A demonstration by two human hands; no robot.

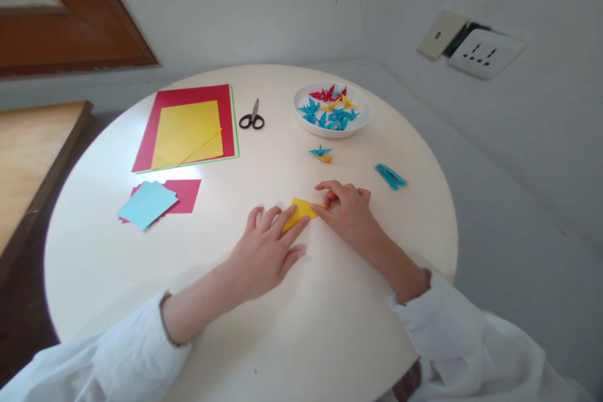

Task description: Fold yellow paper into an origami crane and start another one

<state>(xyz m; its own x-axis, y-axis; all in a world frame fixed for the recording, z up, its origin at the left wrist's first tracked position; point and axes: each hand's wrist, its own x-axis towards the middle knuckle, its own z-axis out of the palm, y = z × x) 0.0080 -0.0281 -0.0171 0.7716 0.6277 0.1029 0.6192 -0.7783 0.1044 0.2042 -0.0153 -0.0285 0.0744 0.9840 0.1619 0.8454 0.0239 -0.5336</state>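
Note:
A small folded yellow paper (301, 208) lies flat on the round white table (264, 326) between my hands. My left hand (266, 251) rests flat on the table, its fingers stretched out and pressing the paper's left end. My right hand (346, 207) has its fingers curled and pressed down on the paper's right end. Both hands wear white sleeves.
A white dish (332, 110) holds several blue, red and yellow paper cranes. A small blue and yellow crane (321, 153), a folded blue piece (391, 176), black scissors (252, 117), stacked red and yellow sheets (188, 127) and a light blue square (147, 203) lie about.

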